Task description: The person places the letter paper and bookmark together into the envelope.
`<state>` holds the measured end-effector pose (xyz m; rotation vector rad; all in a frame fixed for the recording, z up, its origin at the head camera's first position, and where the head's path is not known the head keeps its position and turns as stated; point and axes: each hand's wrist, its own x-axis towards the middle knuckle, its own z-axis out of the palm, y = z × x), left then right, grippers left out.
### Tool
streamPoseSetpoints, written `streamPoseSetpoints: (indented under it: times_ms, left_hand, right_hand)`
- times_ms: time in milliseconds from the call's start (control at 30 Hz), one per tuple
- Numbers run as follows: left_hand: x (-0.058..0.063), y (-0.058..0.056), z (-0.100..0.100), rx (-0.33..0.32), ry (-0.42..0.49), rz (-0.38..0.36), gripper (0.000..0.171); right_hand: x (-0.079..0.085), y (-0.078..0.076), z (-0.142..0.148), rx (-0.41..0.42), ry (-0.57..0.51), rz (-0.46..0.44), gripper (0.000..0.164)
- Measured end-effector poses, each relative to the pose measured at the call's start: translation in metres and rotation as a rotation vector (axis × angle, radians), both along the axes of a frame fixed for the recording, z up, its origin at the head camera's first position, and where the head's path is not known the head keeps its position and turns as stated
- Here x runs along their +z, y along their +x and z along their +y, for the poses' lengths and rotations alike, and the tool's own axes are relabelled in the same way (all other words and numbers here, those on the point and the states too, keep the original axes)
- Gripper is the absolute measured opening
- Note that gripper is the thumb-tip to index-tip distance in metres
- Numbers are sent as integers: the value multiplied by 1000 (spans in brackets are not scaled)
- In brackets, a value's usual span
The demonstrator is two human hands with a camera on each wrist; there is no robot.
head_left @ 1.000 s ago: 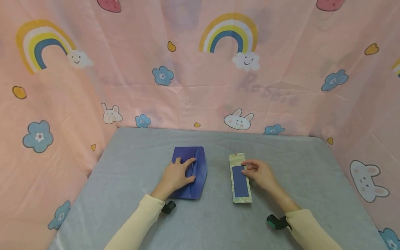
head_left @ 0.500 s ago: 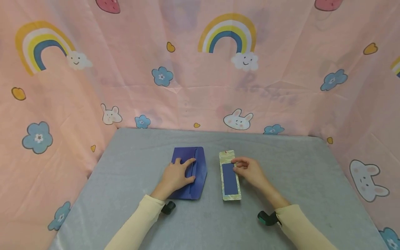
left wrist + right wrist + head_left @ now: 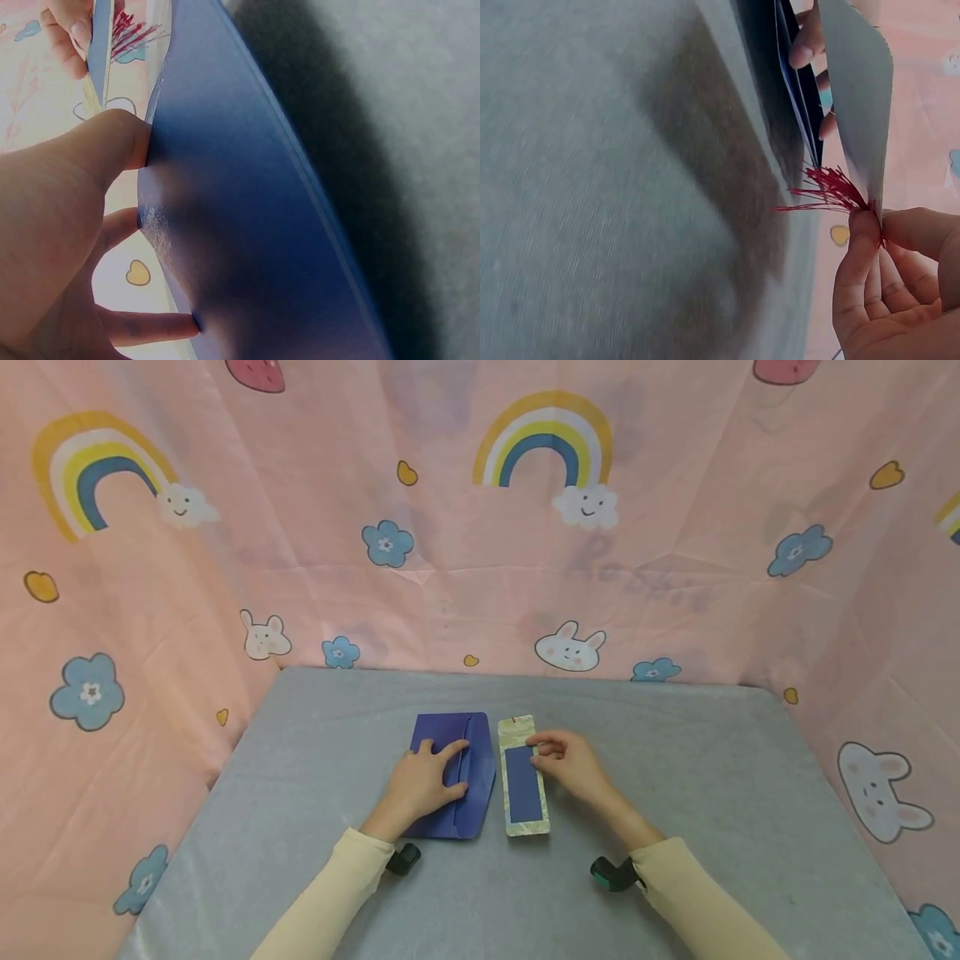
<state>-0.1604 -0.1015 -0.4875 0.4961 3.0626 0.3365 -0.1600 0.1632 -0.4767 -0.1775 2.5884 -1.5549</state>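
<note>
A dark blue envelope [image 3: 482, 768] lies on the table with its pointed flap spread out to the right. My left hand [image 3: 422, 781] rests on it, thumb and fingers stretched apart; the left wrist view has their tips at the edge of the envelope's mouth [image 3: 225, 165]. Just right of the flap, my right hand [image 3: 573, 768] pinches a bookmark [image 3: 523, 785] by its long right edge. The bookmark has a pale green patterned border and a dark blue panel. A red tassel [image 3: 829, 189] hangs under it, beside the thumb and fingertips. The right wrist view gives its plain underside, raised over the table.
A grey cloth covers the table [image 3: 675, 760]. Pink curtains [image 3: 450, 610] printed with rainbows, rabbits and flowers close in the back and both sides. A dark wrist camera [image 3: 615, 874] sits below the right wrist, another camera [image 3: 405, 858] below the left.
My right hand has carried the bookmark leftward, from well apart to close beside the envelope's flap. The left hand and the envelope have stayed in place.
</note>
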Motion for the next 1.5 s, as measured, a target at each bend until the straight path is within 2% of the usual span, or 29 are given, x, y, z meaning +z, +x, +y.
streamPoseSetpoints:
  times_ms: [267, 733, 1167, 1500]
  left_hand:
    - [-1, 0, 0, 10, -8, -7, 67]
    - [1, -1, 1, 17, -5, -17, 66]
    - [2, 1, 0, 17, -5, -20, 66]
    - [4, 1, 1, 19, 5, -28, 65]
  right_hand:
    - [-2, -4, -14, 26, -36, -2, 28]
    - [-6, -5, -37, -4, -5, -22, 26]
    - [-15, -8, -47, -8, -3, -31, 27]
    - [-14, -9, -54, -7, 26, -31, 28]
